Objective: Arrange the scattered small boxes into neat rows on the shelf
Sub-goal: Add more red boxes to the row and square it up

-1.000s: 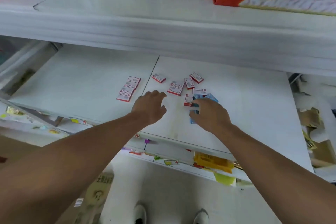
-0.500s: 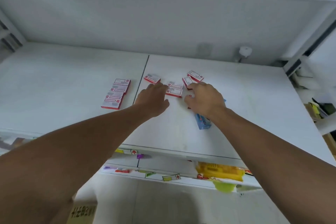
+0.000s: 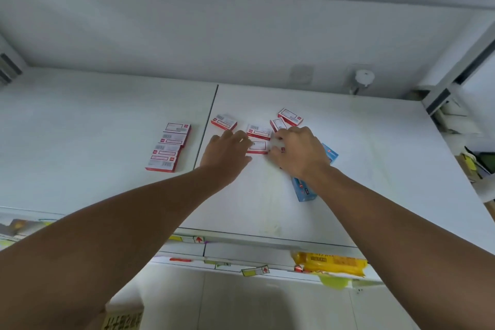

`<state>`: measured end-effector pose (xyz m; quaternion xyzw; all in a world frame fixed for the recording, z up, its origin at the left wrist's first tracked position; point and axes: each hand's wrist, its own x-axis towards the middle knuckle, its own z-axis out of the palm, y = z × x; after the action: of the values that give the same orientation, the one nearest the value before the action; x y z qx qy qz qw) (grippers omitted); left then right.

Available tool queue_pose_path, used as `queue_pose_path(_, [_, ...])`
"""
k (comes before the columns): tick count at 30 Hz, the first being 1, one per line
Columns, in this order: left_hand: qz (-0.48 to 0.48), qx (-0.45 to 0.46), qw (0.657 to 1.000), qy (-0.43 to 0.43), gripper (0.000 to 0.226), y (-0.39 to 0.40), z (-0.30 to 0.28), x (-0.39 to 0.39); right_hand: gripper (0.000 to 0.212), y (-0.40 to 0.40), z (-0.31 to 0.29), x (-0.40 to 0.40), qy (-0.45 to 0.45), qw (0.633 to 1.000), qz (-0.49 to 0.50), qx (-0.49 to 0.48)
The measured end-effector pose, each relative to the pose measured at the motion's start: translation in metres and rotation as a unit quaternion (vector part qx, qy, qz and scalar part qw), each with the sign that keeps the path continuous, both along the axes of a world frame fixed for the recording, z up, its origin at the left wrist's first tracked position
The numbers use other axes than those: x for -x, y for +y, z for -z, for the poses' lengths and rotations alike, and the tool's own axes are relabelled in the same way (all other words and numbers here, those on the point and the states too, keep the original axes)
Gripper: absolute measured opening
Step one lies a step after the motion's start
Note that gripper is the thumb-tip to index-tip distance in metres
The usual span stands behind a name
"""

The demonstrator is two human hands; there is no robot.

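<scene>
Left hand: the left hand (image 3: 227,154) lies low over the shelf (image 3: 375,169), fingers fairly straight, tips touching the near-left edge of a red-and-white box (image 3: 257,147); it grips nothing that I can see; it looks set there to steady or nudge that box.
Right hand: the right hand (image 3: 297,153) sits just right of the same box, fingers curled down over the pile; I judge it is pinching or dragging a box beneath it, but the palm hides it, so what it holds I cannot tell.
Between the hands: that one box lies flat, squared up, hemmed in from both sides; likely the next for the row.
Just beyond the fingertips: a second box (image 3: 259,131) touches the first; farther out a tilted pair (image 3: 290,116) and a lone box (image 3: 224,122), all askew, hence not yet sorted.
Under the right wrist: a blue box (image 3: 305,190) pokes out toward me, another blue corner (image 3: 330,154) to the hand's right; pushed aside, I would guess, as a different kind.
Well left of the left hand: a finished row (image 3: 168,147) of four overlapping boxes across the shelf seam; the place the loose ones belong.
Progress: roughly a third done by my reckoning.
</scene>
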<state>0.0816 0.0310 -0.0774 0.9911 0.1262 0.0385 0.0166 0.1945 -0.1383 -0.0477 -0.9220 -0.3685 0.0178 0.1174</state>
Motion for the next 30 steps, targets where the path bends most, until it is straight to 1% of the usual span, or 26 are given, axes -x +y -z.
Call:
queue_pose_path(2, [-0.002, 0.02, 1.0, -0.009, 0.032, 0.005, 0.001, 0.01, 0.037, 0.009, 0.0, -0.004, 0.01, 1.0, -0.006, 0.002])
queue_pose_path(4, [-0.007, 0.016, 1.0, -0.014, 0.024, 0.011, 0.001, 0.022, 0.039, 0.02, 0.0, -0.008, 0.017, 1.0, -0.011, 0.011])
queue_pose_path(7, [-0.004, 0.011, 0.999, -0.031, 0.021, 0.023, -0.002, 0.042, 0.043, 0.037, 0.003, -0.014, 0.02, 0.999, -0.027, 0.016])
queue_pose_path(10, [-0.007, 0.035, 0.999, -0.029, 0.026, 0.035, -0.005, 0.062, 0.048, 0.052, 0.006, -0.021, 0.013, 0.998, -0.046, 0.032])
queue_pose_path(12, [-0.019, 0.047, 0.999, -0.014, 0.035, 0.041, -0.008, 0.071, 0.049, 0.061, 0.009, -0.025, 0.009, 0.997, -0.052, 0.059])
queue_pose_path(15, [-0.033, 0.056, 0.998, 0.002, 0.048, 0.045, -0.008, 0.077, 0.036, 0.073, 0.014, -0.03, -0.012, 0.993, -0.037, 0.114])
queue_pose_path(17, [-0.037, 0.06, 0.998, 0.004, 0.048, 0.045, -0.007, 0.076, 0.029, 0.077, 0.017, -0.032, -0.028, 0.991, -0.028, 0.129])
queue_pose_path(20, [-0.046, 0.07, 0.997, -0.006, 0.045, 0.042, -0.004, 0.074, 0.027, 0.08, 0.02, -0.033, -0.045, 0.992, -0.035, 0.116])
queue_pose_path(25, [-0.052, 0.086, 0.995, -0.009, 0.042, 0.038, -0.006, 0.086, 0.028, 0.066, 0.019, -0.024, 0.004, 0.994, -0.067, 0.088])
queue_pose_path(30, [-0.053, 0.085, 0.995, -0.02, 0.04, 0.035, -0.022, 0.109, 0.029, 0.044, 0.005, 0.007, 0.029, 0.995, -0.083, 0.054])
